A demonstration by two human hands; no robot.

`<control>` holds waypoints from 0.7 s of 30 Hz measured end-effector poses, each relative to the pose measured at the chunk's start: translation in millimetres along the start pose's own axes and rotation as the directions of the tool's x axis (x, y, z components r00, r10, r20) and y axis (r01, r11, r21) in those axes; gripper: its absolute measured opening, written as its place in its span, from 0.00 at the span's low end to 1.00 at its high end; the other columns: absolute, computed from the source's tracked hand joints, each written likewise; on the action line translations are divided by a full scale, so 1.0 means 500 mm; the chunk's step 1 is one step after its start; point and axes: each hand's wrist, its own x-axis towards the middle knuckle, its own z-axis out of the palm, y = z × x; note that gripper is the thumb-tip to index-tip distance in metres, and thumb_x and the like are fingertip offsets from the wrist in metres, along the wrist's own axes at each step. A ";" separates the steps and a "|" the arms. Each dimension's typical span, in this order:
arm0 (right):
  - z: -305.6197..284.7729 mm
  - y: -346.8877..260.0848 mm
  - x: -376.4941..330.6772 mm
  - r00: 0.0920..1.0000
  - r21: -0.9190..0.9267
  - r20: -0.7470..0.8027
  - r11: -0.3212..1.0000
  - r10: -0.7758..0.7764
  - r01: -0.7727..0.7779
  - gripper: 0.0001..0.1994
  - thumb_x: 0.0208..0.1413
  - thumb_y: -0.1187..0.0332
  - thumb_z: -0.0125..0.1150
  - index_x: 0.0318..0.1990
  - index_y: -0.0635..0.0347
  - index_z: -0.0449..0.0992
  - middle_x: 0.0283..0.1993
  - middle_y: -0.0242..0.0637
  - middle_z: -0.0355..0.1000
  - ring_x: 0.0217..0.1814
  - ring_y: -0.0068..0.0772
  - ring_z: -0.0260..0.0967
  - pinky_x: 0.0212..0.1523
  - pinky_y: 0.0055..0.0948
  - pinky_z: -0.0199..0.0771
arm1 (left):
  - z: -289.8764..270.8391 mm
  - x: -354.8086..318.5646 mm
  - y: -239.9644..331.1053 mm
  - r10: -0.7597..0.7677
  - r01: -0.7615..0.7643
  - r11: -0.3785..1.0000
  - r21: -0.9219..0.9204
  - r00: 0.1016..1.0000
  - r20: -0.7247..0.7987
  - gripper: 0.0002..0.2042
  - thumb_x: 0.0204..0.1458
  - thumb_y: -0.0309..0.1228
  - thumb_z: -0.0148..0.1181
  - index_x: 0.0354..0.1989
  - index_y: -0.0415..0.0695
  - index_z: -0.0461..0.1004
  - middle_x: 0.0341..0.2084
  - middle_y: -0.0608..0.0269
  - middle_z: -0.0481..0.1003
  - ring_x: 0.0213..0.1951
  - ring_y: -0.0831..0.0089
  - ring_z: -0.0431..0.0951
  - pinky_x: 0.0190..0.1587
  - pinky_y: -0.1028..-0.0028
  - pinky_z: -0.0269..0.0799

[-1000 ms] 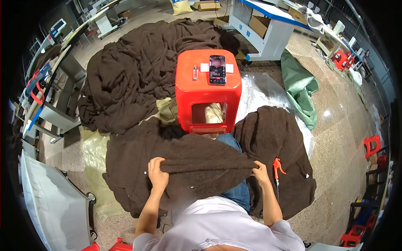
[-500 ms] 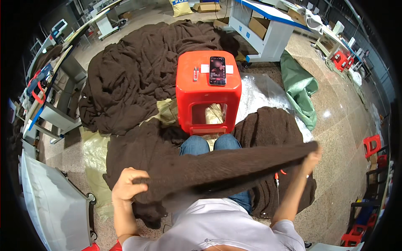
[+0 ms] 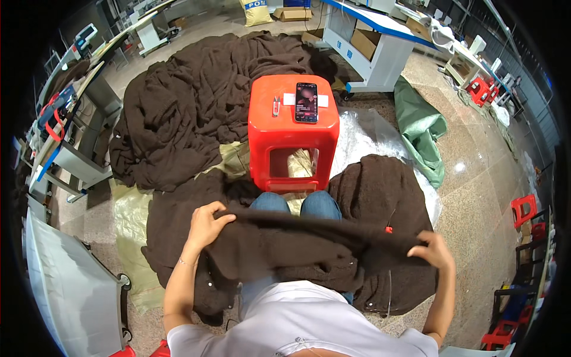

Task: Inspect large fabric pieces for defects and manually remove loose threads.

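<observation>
A length of dark brown knitted fabric [image 3: 285, 241] is stretched across my lap, above my jeans. My left hand [image 3: 209, 225] pinches its upper left edge between thumb and fingers. At its right end, my right hand [image 3: 435, 250] grips the cloth with fingers curled. More of the brown fabric hangs down toward my shirt, with small pale spots on it. A folded brown pile [image 3: 380, 178] lies beside my right knee, and a small red object [image 3: 389, 229] rests on it, its kind too small to make out. Another brown heap [image 3: 178, 208] is beside my left knee.
In front of me is a red plastic stool [image 3: 291, 137] bearing a phone [image 3: 306, 104] and small thread snips [image 3: 276, 106]. Behind it spreads a large brown fabric heap [image 3: 178, 107]. A green sack [image 3: 419, 131], a wheeled white cart [image 3: 71, 273] and a blue-edged table [image 3: 380, 62] stand around.
My left hand has moved up and right. My right hand has come down, lowering the cloth's right end, so the fabric's upper edge now slopes down to the right.
</observation>
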 end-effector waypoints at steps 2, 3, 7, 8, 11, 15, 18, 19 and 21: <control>0.046 0.056 -0.012 0.990 -0.115 0.137 0.993 0.037 -0.021 0.18 0.35 0.69 0.79 0.30 0.69 0.76 0.27 0.45 0.72 0.30 0.30 0.68 0.33 0.34 0.69 | -0.012 -0.005 -0.080 -0.046 0.045 0.999 0.020 0.996 0.075 0.12 0.42 0.31 0.73 0.30 0.37 0.77 0.19 0.60 0.76 0.26 0.78 0.74 0.32 0.73 0.70; 0.058 0.107 -0.022 0.990 -0.178 0.144 0.984 -0.007 0.032 0.16 0.37 0.71 0.78 0.31 0.69 0.77 0.28 0.44 0.73 0.31 0.31 0.69 0.34 0.34 0.69 | -0.017 -0.008 -0.092 -0.043 0.041 0.999 0.017 0.996 0.080 0.12 0.42 0.31 0.73 0.30 0.37 0.77 0.19 0.60 0.76 0.26 0.78 0.74 0.32 0.73 0.70; 0.069 0.209 -0.038 0.988 0.065 -0.074 0.989 0.135 -0.130 0.08 0.43 0.77 0.71 0.31 0.65 0.78 0.29 0.32 0.72 0.31 0.28 0.67 0.35 0.30 0.68 | -0.019 -0.040 -0.140 -0.223 0.305 0.881 -0.363 0.942 0.249 0.06 0.47 0.24 0.70 0.31 0.39 0.78 0.24 0.72 0.76 0.27 0.86 0.71 0.28 0.82 0.65; 0.074 0.214 -0.037 0.968 0.250 -0.116 0.949 0.224 -0.189 0.06 0.46 0.78 0.69 0.32 0.62 0.78 0.30 0.28 0.72 0.30 0.23 0.66 0.34 0.28 0.67 | -0.022 -0.047 -0.132 -0.265 0.335 0.830 -0.447 0.941 0.212 0.06 0.48 0.22 0.69 0.32 0.38 0.79 0.25 0.73 0.76 0.28 0.85 0.71 0.31 0.82 0.66; 0.077 0.203 -0.030 0.906 0.562 -0.135 0.785 0.400 -0.263 0.06 0.55 0.80 0.60 0.36 0.56 0.77 0.32 0.19 0.69 0.29 0.13 0.62 0.30 0.21 0.65 | -0.016 -0.057 -0.154 -0.309 0.344 0.775 -0.529 0.938 0.158 0.06 0.48 0.20 0.69 0.34 0.37 0.79 0.27 0.71 0.77 0.29 0.84 0.73 0.34 0.82 0.69; 0.072 0.186 -0.014 0.823 0.809 -0.218 0.568 0.524 -0.148 0.04 0.61 0.77 0.57 0.40 0.58 0.75 0.34 0.24 0.73 0.30 0.15 0.66 0.33 0.20 0.70 | -0.010 -0.059 -0.161 -0.389 0.366 0.691 -0.623 0.915 0.106 0.05 0.49 0.19 0.68 0.32 0.36 0.78 0.26 0.69 0.78 0.27 0.84 0.75 0.33 0.82 0.71; 0.061 0.177 0.000 0.797 0.855 -0.343 0.517 0.497 0.046 0.05 0.62 0.73 0.57 0.42 0.62 0.78 0.39 0.27 0.75 0.35 0.17 0.69 0.36 0.19 0.71 | -0.017 -0.053 -0.127 -0.391 0.345 0.567 -0.748 0.912 0.123 0.04 0.49 0.17 0.66 0.32 0.36 0.79 0.26 0.68 0.79 0.27 0.83 0.76 0.33 0.82 0.72; 0.059 0.169 0.003 0.795 0.855 -0.344 0.517 0.499 0.045 0.05 0.62 0.73 0.57 0.42 0.62 0.78 0.39 0.27 0.75 0.35 0.17 0.69 0.36 0.19 0.71 | -0.018 -0.048 -0.111 -0.389 0.334 0.503 -0.797 0.911 0.136 0.05 0.49 0.15 0.64 0.33 0.35 0.79 0.27 0.67 0.79 0.28 0.82 0.77 0.34 0.82 0.73; 0.053 0.132 0.018 0.782 0.691 -0.445 0.722 0.437 -0.010 0.08 0.63 0.75 0.55 0.46 0.64 0.78 0.42 0.30 0.76 0.43 0.21 0.71 0.48 0.23 0.70 | -0.006 -0.038 -0.068 -0.323 0.252 0.533 -0.807 0.943 0.081 0.06 0.48 0.14 0.62 0.35 0.35 0.79 0.28 0.65 0.80 0.28 0.81 0.78 0.34 0.82 0.74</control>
